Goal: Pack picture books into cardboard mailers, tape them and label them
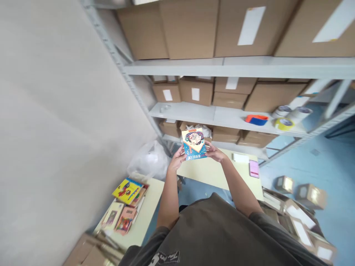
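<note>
Both hands hold a small square picture book [194, 143] with a blue and cream illustrated cover, its printed title upside down from where I look. My left hand [178, 159] grips its left edge, and my right hand [213, 152] grips the right edge. The book is raised above a pale yellow table [199, 173]. On that table, beyond my right forearm, lie a pink phone [253, 169] and a white flat item [240, 158]. What is under the book is hidden.
Shelving [194, 111] with cardboard boxes [196, 92] stands ahead. Tape rolls [284, 123] sit on its middle shelf. A side table [151, 192] at left carries stacked books [127, 190]. A clear plastic bag [151, 160] is by the wall. Small boxes [310, 195] lie at right.
</note>
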### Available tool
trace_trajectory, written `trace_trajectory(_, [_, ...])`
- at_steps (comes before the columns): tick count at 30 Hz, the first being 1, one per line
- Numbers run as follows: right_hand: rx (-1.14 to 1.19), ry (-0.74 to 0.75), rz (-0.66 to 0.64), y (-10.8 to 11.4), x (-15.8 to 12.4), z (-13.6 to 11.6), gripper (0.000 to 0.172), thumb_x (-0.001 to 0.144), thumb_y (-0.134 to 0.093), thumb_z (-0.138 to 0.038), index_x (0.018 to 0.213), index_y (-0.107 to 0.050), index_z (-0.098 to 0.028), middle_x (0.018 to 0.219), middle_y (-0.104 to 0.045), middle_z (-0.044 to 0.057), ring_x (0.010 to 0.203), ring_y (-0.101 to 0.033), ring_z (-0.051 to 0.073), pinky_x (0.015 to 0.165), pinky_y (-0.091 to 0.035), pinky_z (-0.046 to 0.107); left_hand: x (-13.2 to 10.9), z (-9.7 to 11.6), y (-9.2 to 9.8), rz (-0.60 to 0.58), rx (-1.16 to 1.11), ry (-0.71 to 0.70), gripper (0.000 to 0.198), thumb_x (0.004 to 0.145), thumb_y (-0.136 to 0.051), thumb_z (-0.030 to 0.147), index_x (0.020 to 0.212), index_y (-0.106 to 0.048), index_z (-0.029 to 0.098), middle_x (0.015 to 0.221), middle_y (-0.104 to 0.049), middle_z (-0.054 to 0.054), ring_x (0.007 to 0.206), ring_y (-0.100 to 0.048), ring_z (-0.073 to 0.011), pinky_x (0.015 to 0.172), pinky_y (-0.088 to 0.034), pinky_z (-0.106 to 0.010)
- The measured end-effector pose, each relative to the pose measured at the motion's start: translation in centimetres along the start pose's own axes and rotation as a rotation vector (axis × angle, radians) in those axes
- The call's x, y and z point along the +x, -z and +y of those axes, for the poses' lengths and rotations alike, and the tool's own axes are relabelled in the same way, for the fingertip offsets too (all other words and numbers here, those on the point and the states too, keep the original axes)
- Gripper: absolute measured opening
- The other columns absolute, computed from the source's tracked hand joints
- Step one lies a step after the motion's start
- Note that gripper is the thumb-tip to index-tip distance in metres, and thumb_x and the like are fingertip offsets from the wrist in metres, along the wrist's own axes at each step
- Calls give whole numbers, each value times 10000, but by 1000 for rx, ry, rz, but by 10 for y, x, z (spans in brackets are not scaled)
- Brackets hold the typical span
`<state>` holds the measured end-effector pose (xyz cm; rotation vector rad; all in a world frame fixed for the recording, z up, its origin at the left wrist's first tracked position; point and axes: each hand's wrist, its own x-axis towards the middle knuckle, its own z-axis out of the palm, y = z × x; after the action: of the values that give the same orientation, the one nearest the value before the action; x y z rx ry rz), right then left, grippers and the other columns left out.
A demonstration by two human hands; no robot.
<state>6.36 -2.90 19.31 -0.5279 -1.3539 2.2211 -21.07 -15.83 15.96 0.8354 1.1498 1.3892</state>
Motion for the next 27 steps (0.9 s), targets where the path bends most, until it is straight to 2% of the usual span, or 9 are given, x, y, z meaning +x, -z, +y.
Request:
trace_trajectory(4, [43, 66, 187, 52, -56, -21, 994, 626, -929, -185, 1506, -527, -416, 1293, -753, 30, 999, -757, 222, 910, -619, 415, 59, -19, -70, -168, 2, 73, 995, 724, -914, 366, 1627, -498, 309, 1472, -639, -143, 1126, -722, -257, 848, -598, -314])
trace_trajectory(7, [70, 98, 294, 67, -76, -25, 1000, 627, -924, -194, 1515, -515, -406, 1219, -783, 24, 930, -766, 212, 883, -613, 392, 86, -27, -97, -256, 20, 110, 982, 738, -913, 394, 1624, -501, 296, 1475, -639, -149, 1152, -718, -272, 878, -603, -334])
trace_trajectory(10, [60, 126, 399, 69, -76, -22, 998, 633, -903, -215, 1531, -501, -381, 1144, -805, 27, 886, -778, 226, 840, -608, 377, 108, -28, -102, -293, 49, 117, 952, 750, -906, 405, 1610, -518, 277, 1481, -639, -155, 1178, -707, -287, 918, -604, -372])
trace_trajectory(15, [-29, 230, 638, 59, -56, -14, 1017, 639, -855, -222, 1564, -464, -380, 1152, -806, 27, 934, -780, 259, 856, -620, 415, 137, -18, -109, -73, 323, -56, 729, 797, -889, 375, 1479, -665, 247, 1424, -680, -157, 1188, -688, -307, 1017, -576, -438])
trace_trajectory(18, [-173, 331, 742, 42, -36, -9, 1001, 697, -829, -244, 1603, -427, -384, 1271, -775, 42, 1108, -751, 296, 967, -615, 488, 141, -12, -134, -221, 350, -147, 606, 885, -819, 425, 1443, -697, 223, 1366, -708, -159, 1174, -698, -313, 1020, -579, -434])
trace_trajectory(20, [-333, 343, 785, 26, -22, -5, 950, 727, -809, -239, 1598, -462, -393, 1371, -735, 39, 1242, -699, 325, 1070, -576, 537, 138, -10, -153, -352, 272, -183, 802, 857, -852, 409, 1584, -559, 236, 1504, -620, -160, 1269, -660, -325, 1023, -584, -421])
trace_trajectory(22, [-492, 317, 799, 10, -10, -1, 874, 749, -791, -228, 1563, -532, -411, 1452, -690, 22, 1370, -618, 347, 1146, -529, 558, 135, -5, -162, -388, 216, -192, 973, 829, -881, 367, 1675, -413, 254, 1565, -565, -157, 1352, -610, -335, 1044, -579, -418])
trace_trajectory(24, [-597, 309, 769, -1, -3, 1, 813, 773, -779, -235, 1537, -575, -427, 1519, -642, 4, 1479, -522, 349, 1184, -499, 563, 136, 2, -157, -397, 176, -166, 1027, 827, -882, 345, 1702, -350, 256, 1538, -595, -151, 1351, -614, -338, 1071, -567, -431])
trace_trajectory(27, [-638, 362, 819, -2, -2, -1, 779, 801, -792, -283, 1537, -576, -413, 1604, -567, 13, 1553, -429, 333, 1221, -451, 568, 147, 17, -130, -442, 73, -127, 1038, 833, -871, 349, 1710, -325, 252, 1518, -624, -140, 1334, -635, -342, 1105, -545, -449])
